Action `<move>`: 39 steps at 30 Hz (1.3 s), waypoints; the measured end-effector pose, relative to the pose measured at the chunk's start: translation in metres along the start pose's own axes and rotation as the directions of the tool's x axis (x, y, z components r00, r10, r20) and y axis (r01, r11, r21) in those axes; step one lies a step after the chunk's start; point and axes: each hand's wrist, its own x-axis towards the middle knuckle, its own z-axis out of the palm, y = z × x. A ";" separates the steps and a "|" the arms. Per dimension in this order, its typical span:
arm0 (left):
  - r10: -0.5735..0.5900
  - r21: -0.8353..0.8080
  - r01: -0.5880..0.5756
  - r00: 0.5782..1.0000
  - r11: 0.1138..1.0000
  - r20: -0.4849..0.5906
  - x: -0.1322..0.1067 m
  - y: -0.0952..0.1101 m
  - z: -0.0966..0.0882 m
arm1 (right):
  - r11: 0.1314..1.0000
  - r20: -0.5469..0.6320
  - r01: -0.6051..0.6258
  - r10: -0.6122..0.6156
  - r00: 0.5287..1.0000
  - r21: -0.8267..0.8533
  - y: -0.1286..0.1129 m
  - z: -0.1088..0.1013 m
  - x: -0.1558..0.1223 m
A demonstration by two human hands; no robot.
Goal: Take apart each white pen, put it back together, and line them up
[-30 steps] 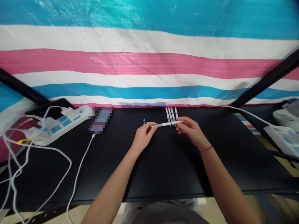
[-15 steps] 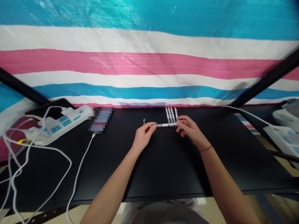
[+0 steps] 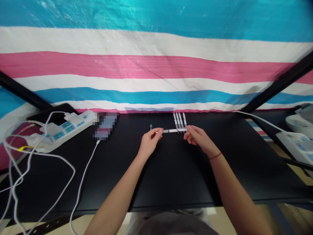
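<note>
Both my hands hold one white pen (image 3: 174,131) level above the black table (image 3: 171,169). My left hand (image 3: 149,142) pinches its tip end, fingers closed. My right hand (image 3: 197,137) grips the other end, fingers closed round it. Just behind the held pen, several white pens (image 3: 179,119) lie side by side near the table's far edge. A small dark pen part (image 3: 151,126) lies on the table just beyond my left hand.
A white power strip (image 3: 62,130) with plugs and tangled white cables (image 3: 31,160) sits at the far left. A blurred phone (image 3: 106,126) with a charging cable lies beside it. A striped tarp (image 3: 156,65) hangs behind the table. More white equipment (image 3: 297,133) stands at the right.
My hands have drawn closer along the pen, and the right hand now covers its end. The pen has levelled out just in front of the row of pens.
</note>
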 end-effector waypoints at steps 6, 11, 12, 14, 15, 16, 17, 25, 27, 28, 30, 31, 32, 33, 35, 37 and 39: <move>-0.025 -0.118 0.025 1.000 0.993 0.000 0.003 -0.006 0.001 | 0.992 0.039 0.111 -0.114 0.993 0.062 -0.001 -0.001 -0.001; -0.028 -0.164 0.029 1.000 0.986 0.008 0.004 -0.008 0.002 | 0.999 0.005 0.053 -0.053 0.999 0.007 0.000 -0.002 -0.001; -0.028 -0.167 0.030 1.000 0.985 0.013 0.004 -0.009 0.002 | 0.998 0.002 0.053 -0.053 0.999 -0.019 0.000 -0.002 -0.001; -0.027 -0.170 0.030 0.999 0.985 0.020 0.004 -0.010 0.002 | 0.996 0.005 0.083 -0.083 0.997 -0.024 0.001 -0.001 -0.001; -0.026 -0.168 0.030 0.999 0.985 0.023 0.005 -0.010 0.002 | 0.994 0.006 0.107 -0.107 0.994 -0.002 0.000 -0.001 -0.001; -0.025 -0.165 0.029 0.999 0.986 0.026 0.005 -0.011 0.002 | 0.991 0.005 0.130 -0.130 0.992 0.029 0.000 -0.001 -0.001; -0.024 -0.161 0.028 0.999 0.986 0.028 0.005 -0.011 0.002 | 0.988 0.005 0.144 -0.144 0.990 0.057 -0.001 -0.001 -0.001; -0.020 -0.156 0.026 0.999 0.987 0.043 0.005 -0.011 0.002 | 0.999 0.026 0.020 -0.019 0.999 -0.032 -0.001 -0.002 0.000; -0.021 -0.162 0.028 0.999 0.986 0.046 0.005 -0.011 0.002 | 0.997 0.041 0.076 -0.076 0.996 0.000 0.000 -0.003 0.000; -0.023 -0.167 0.030 0.999 0.985 0.046 0.005 -0.011 0.002 | 0.995 0.045 0.099 -0.100 0.994 0.032 0.000 -0.003 0.000; -0.025 -0.176 0.033 0.999 0.984 0.045 0.005 -0.011 0.002 | 0.990 0.048 0.110 -0.115 0.992 0.085 0.000 -0.003 0.000; -0.026 -0.180 0.033 0.999 0.983 0.045 0.005 -0.011 0.002 | 0.990 0.044 0.098 -0.103 0.994 0.101 0.000 -0.003 -0.001; -0.025 -0.183 0.032 0.999 0.983 0.043 0.005 -0.011 0.002 | 0.991 0.039 0.076 -0.081 0.996 0.109 -0.001 -0.003 -0.001; -0.023 -0.184 0.030 0.999 0.982 0.043 0.005 -0.011 0.002 | 0.993 0.033 0.049 -0.053 0.998 0.106 -0.001 -0.002 -0.001; -0.017 -0.182 0.025 0.999 0.983 0.045 0.005 -0.011 0.002 | 0.998 0.030 0.009 -0.011 1.000 0.068 -0.002 -0.001 -0.002; -0.009 -0.175 0.018 0.999 0.984 0.052 0.004 -0.011 0.002 | 1.000 0.036 0.017 -0.017 0.999 0.013 -0.001 -0.001 -0.001; -0.007 -0.160 0.017 0.998 0.987 0.063 0.004 -0.012 0.002 | 0.998 0.032 0.057 -0.057 0.998 0.003 0.000 -0.002 -0.001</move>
